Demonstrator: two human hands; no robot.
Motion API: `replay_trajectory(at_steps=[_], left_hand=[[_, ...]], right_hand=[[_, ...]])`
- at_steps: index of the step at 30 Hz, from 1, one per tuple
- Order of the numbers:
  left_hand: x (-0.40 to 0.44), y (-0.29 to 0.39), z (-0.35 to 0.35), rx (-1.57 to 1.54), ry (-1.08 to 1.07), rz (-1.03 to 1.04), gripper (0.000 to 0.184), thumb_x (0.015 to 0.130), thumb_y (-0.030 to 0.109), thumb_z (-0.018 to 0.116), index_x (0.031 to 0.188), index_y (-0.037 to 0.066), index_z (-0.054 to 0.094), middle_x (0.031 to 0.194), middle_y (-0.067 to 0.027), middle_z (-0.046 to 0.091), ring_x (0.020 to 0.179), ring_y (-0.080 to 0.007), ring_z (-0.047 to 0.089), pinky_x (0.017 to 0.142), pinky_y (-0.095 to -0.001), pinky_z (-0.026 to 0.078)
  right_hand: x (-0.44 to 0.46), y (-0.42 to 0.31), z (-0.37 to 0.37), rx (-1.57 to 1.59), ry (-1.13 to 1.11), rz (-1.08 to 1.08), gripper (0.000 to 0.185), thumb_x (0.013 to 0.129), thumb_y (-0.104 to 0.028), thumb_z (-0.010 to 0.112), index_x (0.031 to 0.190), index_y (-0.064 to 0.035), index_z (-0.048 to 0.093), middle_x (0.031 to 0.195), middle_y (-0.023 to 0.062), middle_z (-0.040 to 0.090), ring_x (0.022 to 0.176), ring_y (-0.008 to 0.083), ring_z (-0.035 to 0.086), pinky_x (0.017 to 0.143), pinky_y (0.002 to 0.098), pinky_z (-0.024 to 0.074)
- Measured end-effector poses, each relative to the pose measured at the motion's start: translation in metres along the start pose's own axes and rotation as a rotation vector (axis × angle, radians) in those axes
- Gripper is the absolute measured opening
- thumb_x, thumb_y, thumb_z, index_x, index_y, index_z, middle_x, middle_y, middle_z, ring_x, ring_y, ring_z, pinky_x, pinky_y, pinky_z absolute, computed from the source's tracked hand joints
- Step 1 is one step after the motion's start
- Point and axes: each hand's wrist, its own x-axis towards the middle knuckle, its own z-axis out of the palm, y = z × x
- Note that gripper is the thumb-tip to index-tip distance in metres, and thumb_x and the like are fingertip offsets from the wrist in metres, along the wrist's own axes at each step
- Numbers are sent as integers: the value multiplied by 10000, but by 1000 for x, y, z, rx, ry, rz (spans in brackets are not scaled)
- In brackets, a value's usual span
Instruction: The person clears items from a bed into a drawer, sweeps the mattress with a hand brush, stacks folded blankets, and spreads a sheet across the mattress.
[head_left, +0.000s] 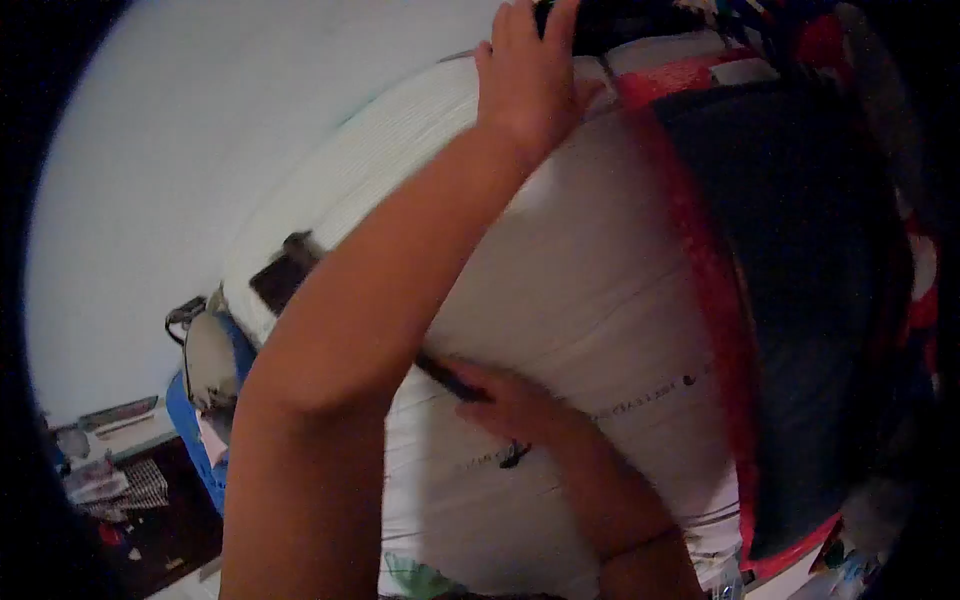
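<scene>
My left arm reaches up across a whitish, wrinkled cloth surface (590, 270). My left hand (530, 75) is at its far edge, fingers spread, beside a black item (640, 22) that is cut off by the top of the view. Lower down, my right hand (515, 405) is closed on a dark, elongated object (452, 378); its far end passes behind my left forearm, and its kind cannot be made out. A small dark piece (515, 455) shows just below the right hand. Faint printed lettering runs along the cloth there.
A dark blue-grey cloth with a red border (800, 300) covers the right side. Left of my arm lie a dark brown item (282, 278) and a beige bag-like thing (208, 360) by blue fabric. A dark surface with a checked cloth (145, 485) is at lower left.
</scene>
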Motion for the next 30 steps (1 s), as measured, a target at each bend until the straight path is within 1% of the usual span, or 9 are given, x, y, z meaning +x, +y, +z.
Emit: replay_trajectory(at_steps=[4,7,12,14,16,22,26,27,30], left_hand=[[-119,-2,-126,-7,-201,-81,769,686,161,736,1335,69,334,1395,-235,260,1290,-425,241,1051,-459,233],[-232,-15,-238,113,-310,-290,701,703,127,719,1311,61,377,1410,-217,255,1311,-415,214,1059,-468,208],[-484,34,-401,272,-536,-625,636,666,96,690,1245,66,428,1370,-236,281,1277,-453,239,999,-576,196],[-564,65,-458,304,-664,-757,597,681,108,665,1230,61,434,1373,-237,280,1276,-455,240,995,-590,192],[-638,95,-474,331,-661,-884,516,724,154,614,1207,58,462,1359,-228,318,1272,-429,271,1002,-581,193],[-659,121,-471,335,-448,-948,395,784,182,518,1159,58,519,1312,-209,398,1248,-376,335,1009,-553,202],[-657,122,-475,300,-424,-953,390,796,184,512,1161,44,521,1304,-213,403,1225,-373,360,1007,-536,212],[-657,123,-474,300,-397,-942,388,799,183,512,1160,43,521,1300,-215,406,1219,-372,365,1007,-530,214],[-656,123,-472,346,-319,-862,375,814,182,508,1161,40,521,1283,-216,420,1205,-368,378,1008,-505,227]], right_hand=[[6,-38,-3,174,-34,289,623,813,-79,523,1393,-167,313,724,-16,476,499,65,392,441,231,362],[5,-50,10,93,148,268,623,815,-76,521,1393,-178,313,638,-35,436,484,55,377,418,217,333],[-1,-48,5,-14,848,-63,567,831,-91,503,1370,-139,334,634,-16,460,481,59,383,406,208,322],[45,-10,5,-299,993,-231,521,841,-82,477,1345,-115,351,667,-9,472,497,57,390,411,200,322],[78,11,49,-290,1057,-330,479,846,-70,454,1317,-82,366,707,-4,472,521,62,397,417,213,335],[167,-15,275,-453,312,-11,500,811,-119,540,1286,-18,419,982,198,564,942,285,528,822,336,408],[148,-28,211,-366,387,-193,466,805,-138,554,1266,-153,488,639,-3,488,533,90,448,450,280,380],[118,-48,193,-578,529,-184,458,807,-159,546,1262,-150,492,646,-6,493,518,86,435,439,265,363],[45,-40,90,-413,801,-168,443,795,-149,540,1231,-100,484,727,45,550,610,133,498,534,295,418]])
